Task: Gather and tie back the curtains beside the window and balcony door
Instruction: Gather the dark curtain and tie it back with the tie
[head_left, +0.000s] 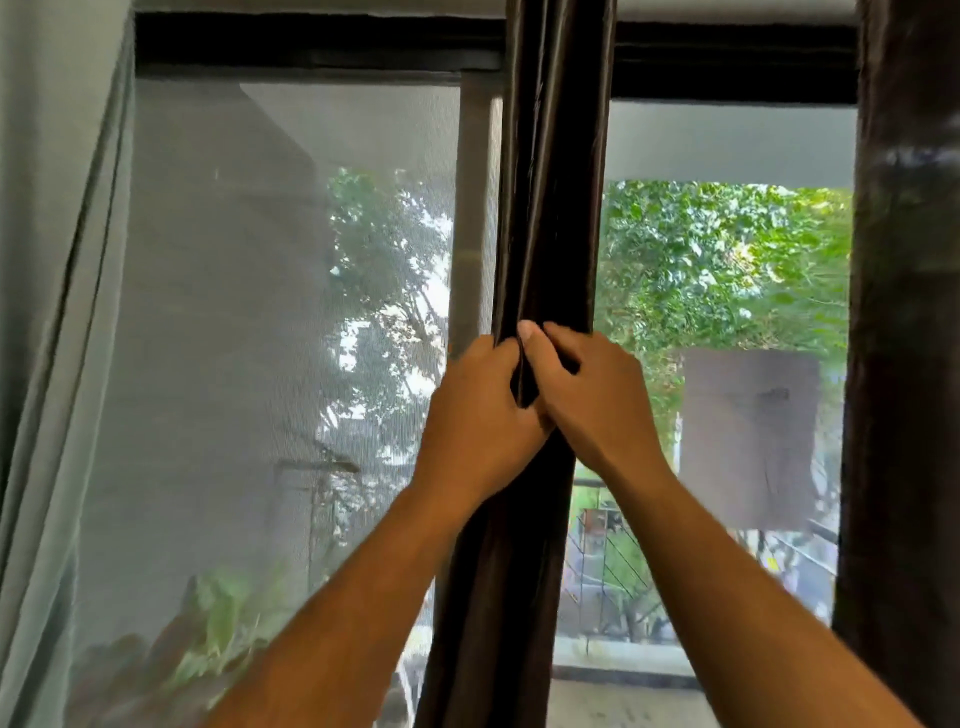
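You face a wide window (727, 260) in a dark frame (311, 47), with trees and a balcony railing (613, 561) beyond the glass. A sheer pale curtain (57, 312) hangs down your left side and spreads as mesh over the left pane. A dark curtain (904, 364) hangs loose at the far right edge, reaching top to bottom of view. At centre, a second dark curtain, the bundle (550, 208), is gathered into a narrow upright column in front of the frame's centre post.

Your left hand (483, 410) is wrapped round the bundle from the left, fingers curled about the folds. Your right hand (592, 395) grips it from the right at the same height, fingers curled, thumb (527, 338) pressed up against the fabric. The two hands touch each other across the bundle. Whether a tie is in either hand cannot be told.

Glass shows on both sides of the bundle: mesh-covered pane to the left, bare pane between the bundle and the right curtain. Below the hands the bundle widens slightly and runs out of view between your forearms.
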